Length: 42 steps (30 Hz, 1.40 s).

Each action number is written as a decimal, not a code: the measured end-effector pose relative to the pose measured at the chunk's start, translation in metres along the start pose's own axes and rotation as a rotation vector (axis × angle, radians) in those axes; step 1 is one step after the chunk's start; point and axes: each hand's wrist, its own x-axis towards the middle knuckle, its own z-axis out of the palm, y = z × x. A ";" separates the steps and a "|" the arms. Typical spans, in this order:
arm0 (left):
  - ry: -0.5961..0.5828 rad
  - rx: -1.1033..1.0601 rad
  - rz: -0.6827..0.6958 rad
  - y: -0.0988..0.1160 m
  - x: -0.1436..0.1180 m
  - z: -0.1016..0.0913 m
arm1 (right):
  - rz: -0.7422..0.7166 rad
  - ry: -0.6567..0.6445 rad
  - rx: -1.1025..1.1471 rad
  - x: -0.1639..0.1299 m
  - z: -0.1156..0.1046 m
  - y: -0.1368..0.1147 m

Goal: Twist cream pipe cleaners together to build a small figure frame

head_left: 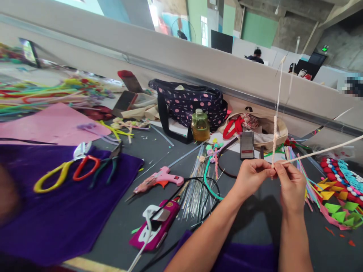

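Note:
My left hand (251,177) is closed in a pinch around the lower part of an upright cream pipe cleaner (275,139), which looks thicker and wrapped along its lower length and thins toward the top. Right beside it, fingertips nearly touching the left ones, my right hand (292,185) pinches a second cream pipe cleaner (326,151). That strand runs from the join out to the right edge of view. The exact crossing of the two is hidden by my fingers. Behind the hands lies a phone (247,145).
A pink glue gun (163,176), yellow-and-red-handled scissors (66,170), green pliers (109,166) and a magenta power strip (155,226) lie to the left. A bottle (200,126) stands before a patterned bag (187,100). Bundled glittery stems (195,189) and folded paper pieces (340,211) flank my arms.

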 end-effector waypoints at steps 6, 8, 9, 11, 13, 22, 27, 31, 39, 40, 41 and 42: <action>-0.020 0.037 0.024 0.002 -0.001 0.000 | -0.043 0.018 0.002 0.000 -0.001 0.000; -0.031 0.037 0.028 0.001 0.000 0.000 | -0.046 0.011 0.009 -0.001 -0.001 0.000; -0.039 0.029 0.025 0.000 0.000 -0.001 | -0.045 0.007 0.012 -0.001 -0.001 0.000; -0.056 -0.003 0.009 -0.002 0.001 -0.001 | -0.047 0.007 0.021 -0.001 -0.001 0.000; -0.065 -0.039 -0.017 -0.004 0.002 -0.001 | -0.048 0.014 0.027 -0.001 -0.001 0.001; -0.047 -0.046 -0.120 -0.004 0.005 -0.006 | -0.022 0.061 0.057 0.000 0.001 0.009; -0.008 -0.004 -0.163 -0.007 0.006 -0.011 | -0.009 0.037 0.052 -0.001 0.003 0.008; 0.021 0.015 -0.141 -0.013 0.006 -0.014 | 0.000 0.048 0.039 -0.001 0.004 0.008; -0.019 -0.030 -0.140 -0.015 0.006 -0.016 | 0.009 0.029 0.082 -0.001 0.006 0.007; -0.023 -0.041 -0.150 -0.016 0.006 -0.016 | 0.018 0.020 0.097 -0.001 0.005 0.007; -0.025 -0.052 -0.158 -0.016 0.006 -0.015 | 0.026 0.007 0.114 -0.001 0.005 0.007; -0.025 -0.062 -0.168 -0.017 0.006 -0.015 | 0.029 -0.002 0.129 -0.001 0.005 0.007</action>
